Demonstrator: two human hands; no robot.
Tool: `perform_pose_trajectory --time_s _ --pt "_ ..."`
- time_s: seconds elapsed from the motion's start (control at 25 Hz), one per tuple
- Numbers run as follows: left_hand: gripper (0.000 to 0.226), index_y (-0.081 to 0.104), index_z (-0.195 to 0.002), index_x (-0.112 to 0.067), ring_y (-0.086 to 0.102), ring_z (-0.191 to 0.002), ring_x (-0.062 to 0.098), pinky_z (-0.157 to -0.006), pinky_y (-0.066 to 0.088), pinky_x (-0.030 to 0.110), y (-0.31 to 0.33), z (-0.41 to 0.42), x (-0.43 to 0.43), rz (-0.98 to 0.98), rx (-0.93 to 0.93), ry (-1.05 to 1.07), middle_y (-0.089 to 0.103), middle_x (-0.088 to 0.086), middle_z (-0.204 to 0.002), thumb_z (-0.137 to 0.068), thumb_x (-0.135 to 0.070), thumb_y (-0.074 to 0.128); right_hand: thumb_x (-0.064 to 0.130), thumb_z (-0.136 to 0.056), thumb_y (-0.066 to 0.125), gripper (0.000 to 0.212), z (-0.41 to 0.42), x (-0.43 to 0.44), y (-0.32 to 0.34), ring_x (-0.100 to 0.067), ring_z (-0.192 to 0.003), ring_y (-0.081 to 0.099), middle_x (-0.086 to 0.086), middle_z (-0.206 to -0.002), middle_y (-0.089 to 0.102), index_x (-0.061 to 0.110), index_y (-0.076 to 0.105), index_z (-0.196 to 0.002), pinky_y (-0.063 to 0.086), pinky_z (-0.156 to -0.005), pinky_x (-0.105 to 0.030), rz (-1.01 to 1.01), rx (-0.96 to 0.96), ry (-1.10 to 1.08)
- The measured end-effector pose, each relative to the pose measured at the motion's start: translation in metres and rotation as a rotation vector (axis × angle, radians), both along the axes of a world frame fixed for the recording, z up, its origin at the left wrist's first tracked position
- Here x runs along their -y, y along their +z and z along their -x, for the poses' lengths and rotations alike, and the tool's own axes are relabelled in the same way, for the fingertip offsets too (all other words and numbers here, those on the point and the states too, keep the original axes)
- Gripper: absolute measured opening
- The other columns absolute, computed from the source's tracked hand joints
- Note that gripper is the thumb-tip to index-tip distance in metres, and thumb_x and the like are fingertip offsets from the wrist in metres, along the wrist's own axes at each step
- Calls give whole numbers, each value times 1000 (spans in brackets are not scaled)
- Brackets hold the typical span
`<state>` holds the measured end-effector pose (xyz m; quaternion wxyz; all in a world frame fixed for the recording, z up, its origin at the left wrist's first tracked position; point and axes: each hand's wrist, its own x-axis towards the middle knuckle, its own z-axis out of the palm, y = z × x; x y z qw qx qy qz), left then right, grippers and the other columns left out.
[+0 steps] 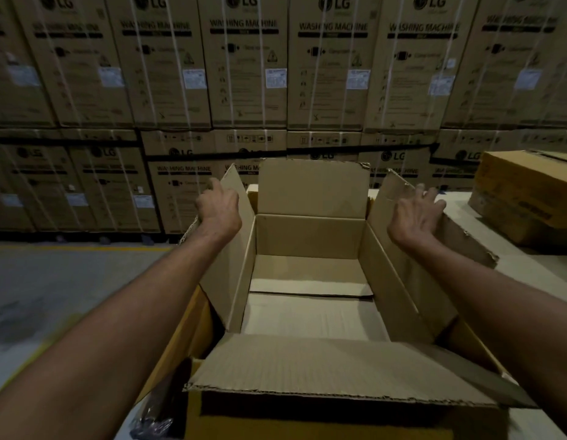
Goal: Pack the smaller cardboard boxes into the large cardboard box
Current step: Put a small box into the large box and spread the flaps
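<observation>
left hand (pixel 218 206) fingers curl on the left flap (pixel 232 274), right hand (pixel 413 217) fingers spread on the right flap (pixel 412 274); a slip could spring the large cardboard box (pixel 310 233) shut.

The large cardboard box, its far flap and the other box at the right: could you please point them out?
large cardboard box (pixel 310 236): head view, on its inner far wall.
far flap (pixel 313 185): head view, middle of its inner face.
box at the right (pixel 523 192): head view, on its near side.
</observation>
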<state>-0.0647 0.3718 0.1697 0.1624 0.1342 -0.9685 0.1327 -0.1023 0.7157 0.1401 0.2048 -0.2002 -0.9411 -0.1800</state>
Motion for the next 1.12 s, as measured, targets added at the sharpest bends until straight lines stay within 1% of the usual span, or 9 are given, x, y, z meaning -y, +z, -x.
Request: perform_pose_trajectory --time_s 0.08,0.16,0.52,0.68,0.76,0.84,0.88,0.96,1.12 --pt "21 63 -112 -17 41 -60 15 -47 31 29 4 3 1 4 -14 7 55 10 -110 -94 -25 68 33 -87 69 41 0 -7 4 -32 -120 48 -18 -138 47 15 66 -124 46 -97 -41 41 2 -27" --pt "17 62 -107 -16 39 -57 15 -45 28 28 9 8 2 3 -20 7 52 6 -90 -94 -25 67 33 -88 69 37 -3 -11 6 -29 -112 50 -15 -129 50 16 66 -121 45 -93 -39 51 46 -32" --pt "17 57 -105 -14 39 -60 18 -59 35 32 11 17 6 4 -17 13 48 9 -82 -98 -29 61 38 -87 70 45 -5 -16 6 -28 -112 45 -14 -131 43 18 60 -126 42 -93 -41 97 114 -52" --pt "12 57 -101 -14 42 -61 19 -57 36 32 14 13 7 -32 -30 8 45 8 -76 -99 -25 60 43 -84 72 57 -2 -10 6 -29 -111 45 -16 -130 42 15 55 -131 42 -96 -42 96 107 -53" --pt "17 61 -109 -14 49 -72 20 -66 40 34 12 7 5 -21 -1 7 50 9 -85 -97 -26 61 45 -82 71 67 -3 -10 3 -31 -124 42 -18 -141 39 15 52 -138 40 -105 -46 64 104 -57" --pt "31 62 -121 -18 53 -113 29 -96 45 43 5 8 3 97 12 -31 54 15 -124 -92 -29 67 43 -82 72 67 -5 -10 -7 -37 -148 22 -22 -160 22 16 52 -140 21 -119 -55 -41 100 6" --pt "37 61 -126 -21 43 -134 32 -110 37 48 1 10 1 182 -2 -76 45 17 -145 -90 -29 69 38 -83 71 60 -6 -9 -13 -39 -154 9 -22 -166 12 16 56 -137 8 -123 -56 -103 80 80" --pt "41 60 -131 -22 27 -148 33 -120 25 50 -2 12 -6 259 -49 -178 34 16 -159 -91 -26 68 27 -85 69 53 -6 -3 -23 -38 -156 1 -19 -169 8 14 58 -135 -4 -123 -52 -150 11 280" --pt "25 65 -122 -22 41 -138 28 -115 33 44 -9 10 -37 219 -19 -290 55 10 -140 -97 -23 62 26 -83 69 37 -10 17 -23 -31 -138 36 -15 -147 44 16 69 -118 28 -116 -47 -76 1 488"
